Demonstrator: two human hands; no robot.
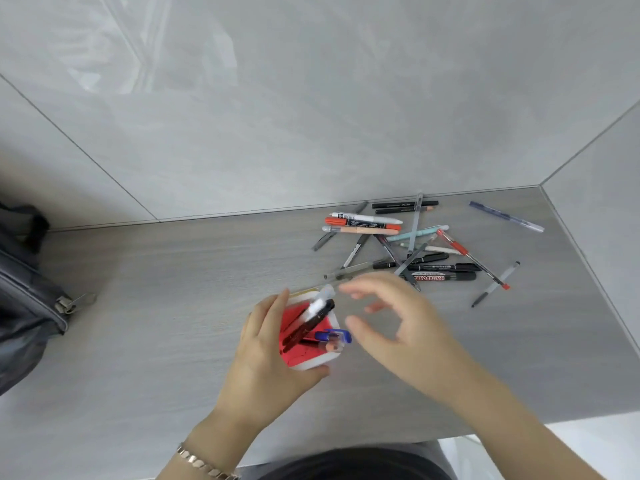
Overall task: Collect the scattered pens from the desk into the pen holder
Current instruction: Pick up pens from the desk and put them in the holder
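A white pen holder (311, 364) with a red inside stands on the desk near the middle. My left hand (266, 344) wraps around its left side and grips it. Inside lean a black pen (308, 325), a white-capped pen and a blue-capped pen (334, 337). My right hand (398, 323) hovers just right of the holder, fingers spread and blurred, with nothing in it. Beyond it, a pile of several scattered pens (408, 244) lies near the wall, among them a black whiteboard marker (440, 277) and a red-and-white marker (363, 223).
A grey bag (24, 289) sits at the left edge of the wooden desk (173, 306). Grey walls close off the back and right. A lone blue pen (505, 216) lies at the far right corner, and a grey pen (495, 285) lies right of the pile.
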